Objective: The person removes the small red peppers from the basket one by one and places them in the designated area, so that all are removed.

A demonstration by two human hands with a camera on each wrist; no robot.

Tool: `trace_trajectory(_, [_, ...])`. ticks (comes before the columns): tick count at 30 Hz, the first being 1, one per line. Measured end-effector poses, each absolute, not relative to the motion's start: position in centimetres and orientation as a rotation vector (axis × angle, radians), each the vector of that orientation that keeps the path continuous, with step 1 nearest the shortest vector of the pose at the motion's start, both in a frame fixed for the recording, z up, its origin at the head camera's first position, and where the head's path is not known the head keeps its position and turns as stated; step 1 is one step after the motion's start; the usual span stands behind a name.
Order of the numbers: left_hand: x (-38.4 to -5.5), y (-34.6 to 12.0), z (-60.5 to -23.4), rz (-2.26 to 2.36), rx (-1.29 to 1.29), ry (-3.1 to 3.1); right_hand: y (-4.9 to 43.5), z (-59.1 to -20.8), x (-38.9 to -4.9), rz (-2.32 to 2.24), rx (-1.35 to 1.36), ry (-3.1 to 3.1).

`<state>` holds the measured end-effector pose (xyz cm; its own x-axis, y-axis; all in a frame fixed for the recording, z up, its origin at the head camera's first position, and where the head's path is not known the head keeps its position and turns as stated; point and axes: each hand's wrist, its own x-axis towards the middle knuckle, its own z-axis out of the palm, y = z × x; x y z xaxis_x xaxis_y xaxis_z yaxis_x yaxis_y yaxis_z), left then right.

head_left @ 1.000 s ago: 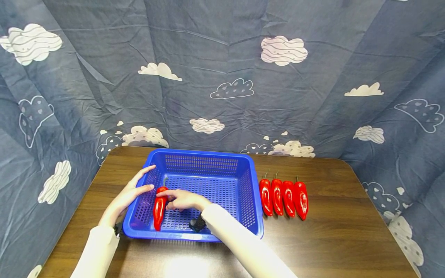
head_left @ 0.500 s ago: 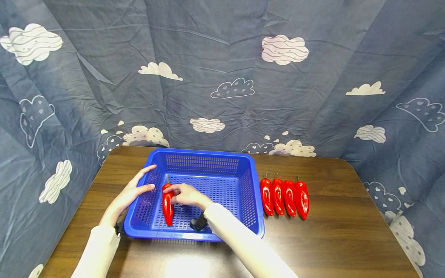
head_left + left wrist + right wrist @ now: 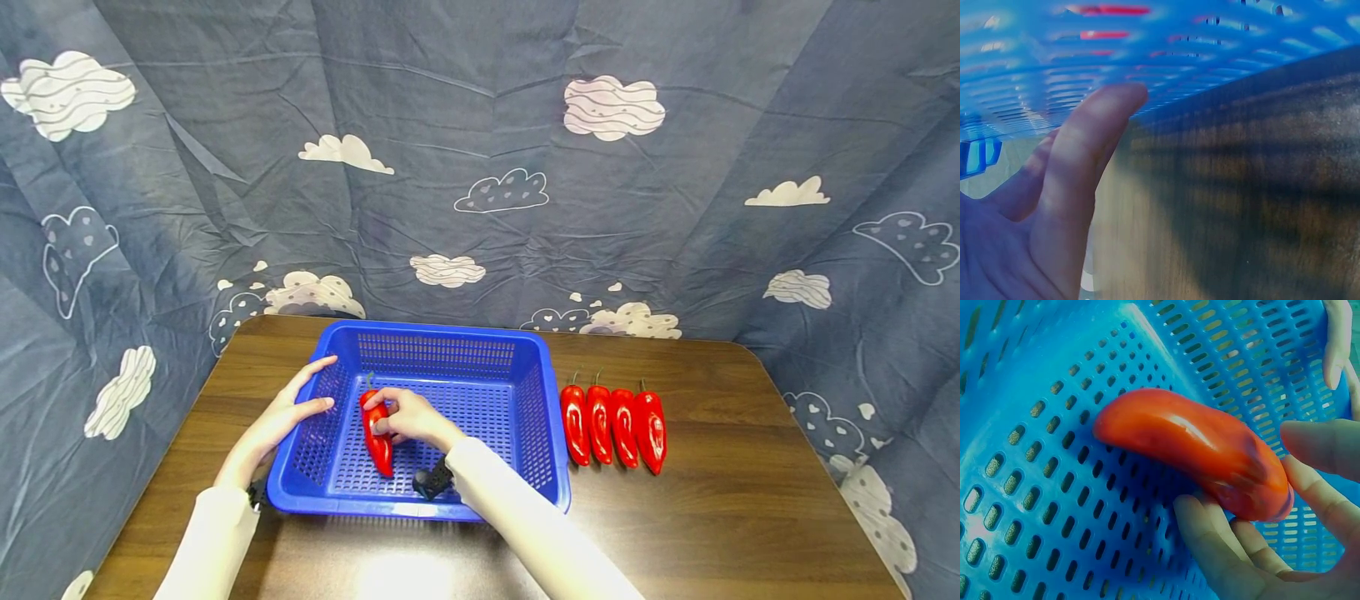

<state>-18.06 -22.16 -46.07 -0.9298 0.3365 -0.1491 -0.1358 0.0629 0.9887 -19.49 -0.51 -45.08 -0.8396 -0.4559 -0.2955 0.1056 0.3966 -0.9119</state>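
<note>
Inside a blue plastic basket (image 3: 442,508), my right hand (image 3: 408,417) pinches a long, glossy red chili pepper (image 3: 380,446) near its stem end. The right wrist view shows the pepper (image 3: 1191,440) with fingertips on both sides of it, over the slotted basket floor. At the basket's left side, my left hand (image 3: 277,421) rests with spread, straight fingers reaching over the rim. From the left wrist view, the left hand (image 3: 1066,169) lies against the outside of the slotted wall, with red showing through the slots.
Several red chili peppers (image 3: 611,429) lie side by side on the brown wooden table (image 3: 750,483), just right of the basket. Behind the table hangs a dark blue cloth (image 3: 480,125) with cloud prints. A black wrist device (image 3: 432,481) is on my right arm.
My right hand has moved the chili pepper away from the basket's left wall toward the middle, and its tip has swung right. My left hand has stayed at the rim.
</note>
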Motion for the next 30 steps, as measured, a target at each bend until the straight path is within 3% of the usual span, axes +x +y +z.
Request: trace_trajectory(30, [-17.9,-22.1,-46.0,1.97,0.202,1.975,1.6,-43.6,-19.5,-1.678,-0.273,2.059])
